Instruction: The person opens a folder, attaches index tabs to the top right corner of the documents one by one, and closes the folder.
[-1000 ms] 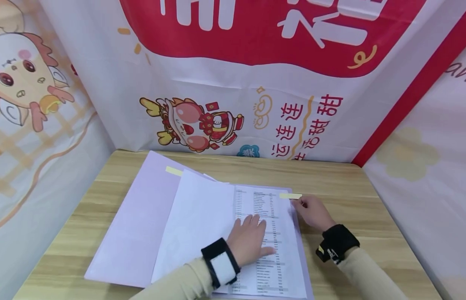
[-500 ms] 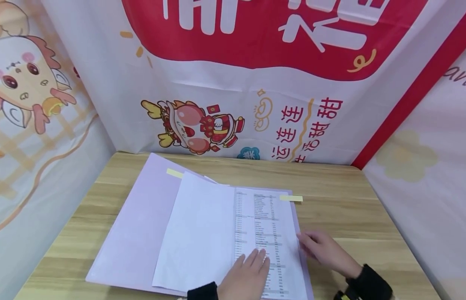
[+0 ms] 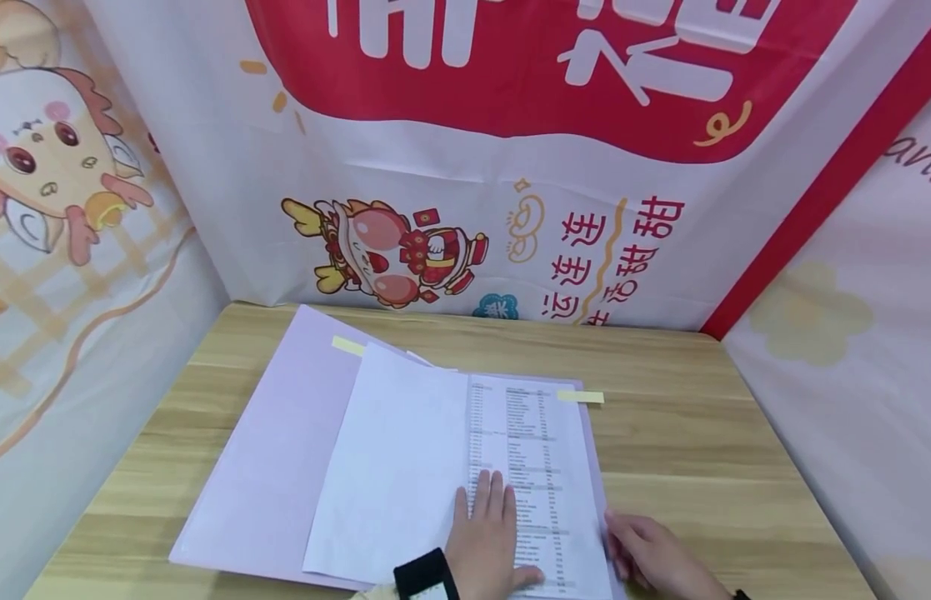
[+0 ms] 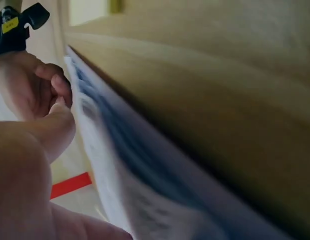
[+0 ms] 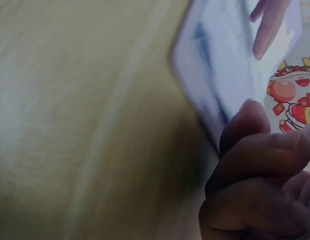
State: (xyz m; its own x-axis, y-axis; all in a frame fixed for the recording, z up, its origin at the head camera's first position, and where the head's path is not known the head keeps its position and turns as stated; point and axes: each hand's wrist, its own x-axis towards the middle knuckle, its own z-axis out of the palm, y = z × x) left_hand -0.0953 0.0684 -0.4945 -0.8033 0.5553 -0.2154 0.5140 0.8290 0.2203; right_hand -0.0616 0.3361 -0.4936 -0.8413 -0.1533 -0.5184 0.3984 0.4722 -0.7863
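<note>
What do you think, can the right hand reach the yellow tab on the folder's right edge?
Probably yes: the right hand is at that edge, nearer the person than the yellow tab, with nothing visible between; the left hand rests on the printed page.

We see: folder (image 3: 266, 467) lilac, left page (image 3: 393, 467) white, right page (image 3: 573, 500) white with dark print rows and grey bands. Strip (image 3: 581, 397) pale yellow. Table (image 3: 683, 433) tan, wood-grained. Our backdrop (image 3: 427, 146): white, red panel (image 3: 503, 92), white lettering (image 3: 457, 33).
</note>
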